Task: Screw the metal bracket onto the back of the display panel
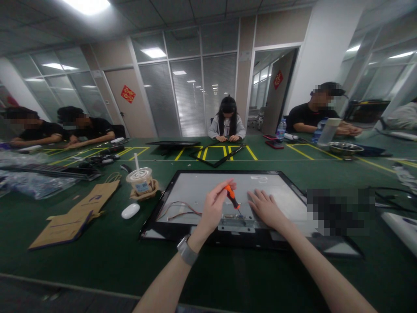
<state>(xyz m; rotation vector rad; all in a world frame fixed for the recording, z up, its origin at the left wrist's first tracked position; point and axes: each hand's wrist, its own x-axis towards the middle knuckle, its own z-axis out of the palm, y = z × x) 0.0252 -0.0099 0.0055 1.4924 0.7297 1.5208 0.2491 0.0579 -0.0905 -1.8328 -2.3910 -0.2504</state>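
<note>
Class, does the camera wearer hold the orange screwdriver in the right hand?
No, the left hand grips the orange screwdriver, while the right hand rests on the grey panel.

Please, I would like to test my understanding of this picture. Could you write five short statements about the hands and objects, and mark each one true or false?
1. The left hand holds a screwdriver. True.
2. The screwdriver handle is entirely blue. False: it is orange and black.
3. The screwdriver points down towards the metal bracket. True.
4. The right hand is raised high above the panel. False: the right hand rests on the panel.
5. The brown paper bag lies left of the lidded cup. True.
</note>
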